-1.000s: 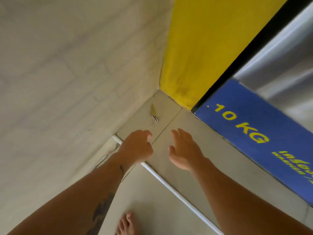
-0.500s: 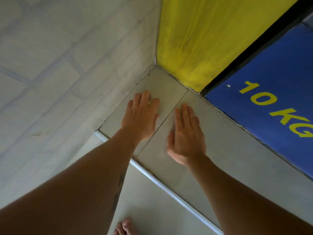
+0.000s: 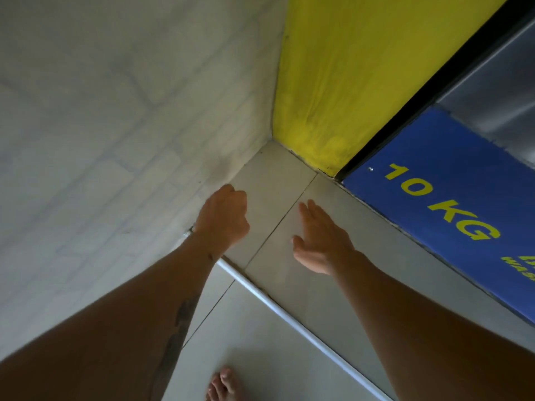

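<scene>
My left hand [image 3: 223,217] is curled into a fist over the left tile of a raised tiled ledge [image 3: 272,176], close to the corner of the walls. Nothing shows between its fingers from this angle, and the small key is nowhere on the bare tile. My right hand [image 3: 322,236] lies flat with straight fingers on the neighbouring tile, just right of the grout line, and holds nothing.
A white edge strip [image 3: 289,316] runs along the ledge's front. A pale brick wall [image 3: 115,140] stands on the left and a yellow wall [image 3: 347,82] behind. A blue "10 KG" panel [image 3: 448,215] under a metal surface [image 3: 492,91] is on the right. My bare foot [image 3: 223,386] is on the floor below.
A key lay on the corner tile one second ago. My left hand pressed flat over it, then closed into a fist and drew back; the key is gone from the tile.
</scene>
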The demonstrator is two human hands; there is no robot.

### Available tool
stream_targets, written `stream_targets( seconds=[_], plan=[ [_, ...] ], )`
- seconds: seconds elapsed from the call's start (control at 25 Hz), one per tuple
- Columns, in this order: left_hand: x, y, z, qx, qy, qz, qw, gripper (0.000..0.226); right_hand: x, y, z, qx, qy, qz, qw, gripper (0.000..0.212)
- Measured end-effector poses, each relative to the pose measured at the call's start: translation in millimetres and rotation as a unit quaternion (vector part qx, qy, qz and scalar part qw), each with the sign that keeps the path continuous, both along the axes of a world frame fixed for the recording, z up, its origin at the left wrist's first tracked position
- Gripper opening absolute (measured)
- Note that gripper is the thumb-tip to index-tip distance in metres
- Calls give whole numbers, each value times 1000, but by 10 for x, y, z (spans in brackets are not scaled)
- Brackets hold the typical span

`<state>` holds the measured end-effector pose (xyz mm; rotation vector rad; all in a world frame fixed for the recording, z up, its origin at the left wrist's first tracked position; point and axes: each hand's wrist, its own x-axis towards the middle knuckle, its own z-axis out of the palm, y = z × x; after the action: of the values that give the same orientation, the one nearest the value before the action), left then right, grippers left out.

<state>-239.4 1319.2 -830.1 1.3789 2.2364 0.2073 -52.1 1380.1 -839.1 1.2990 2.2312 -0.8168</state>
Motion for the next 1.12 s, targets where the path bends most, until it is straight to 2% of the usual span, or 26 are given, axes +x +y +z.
stream_targets(
  seconds=[0.12, 0.24, 0.4, 0.52, 0.56, 0.6, 0.68, 0.8, 0.96, 1.12],
  plan=[
    [103, -189, 556, -15, -92, 172, 981, 25, 8, -291, 513, -22, 14, -14, 1000, 73],
    [177, -530, 1281, -18, -180, 263, 948, 27, 26, -610, 1218, -13, 37, 2, 999, 72],
    [233, -1006, 2449, -22, -253, 345, 904, 22, 48, -889, 2417, 23, 69, 58, 996, 69],
    [384, -1323, 3507, 12, -333, 444, 832, 20, 70, -1074, 3437, 43, 93, 102, 989, 65],
    [443, -1449, 3872, 22, -344, 458, 820, 22, 83, -1135, 3788, 52, 103, 116, 987, 63],
    [519, -1595, 4269, 37, -347, 455, 819, 22, 109, -1216, 4184, 64, 113, 131, 983, 61],
    [674, -1877, 4951, 70, -336, 415, 843, 19, 137, -1399, 4872, 85, 123, 159, 976, 55],
    [832, -2378, 5936, 139, -297, 387, 862, 17, 102, -1741, 5822, 117, 142, 204, 962, 57],
    [848, -3168, 6902, 232, -230, 414, 849, 17, -110, -2370, 6755, 142, 209, 266, 930, 56],
    [828, -4295, 7468, 290, -149, 458, 827, 17, -415, -3317, 7374, 142, 259, 344, 891, 54]
  ],
)
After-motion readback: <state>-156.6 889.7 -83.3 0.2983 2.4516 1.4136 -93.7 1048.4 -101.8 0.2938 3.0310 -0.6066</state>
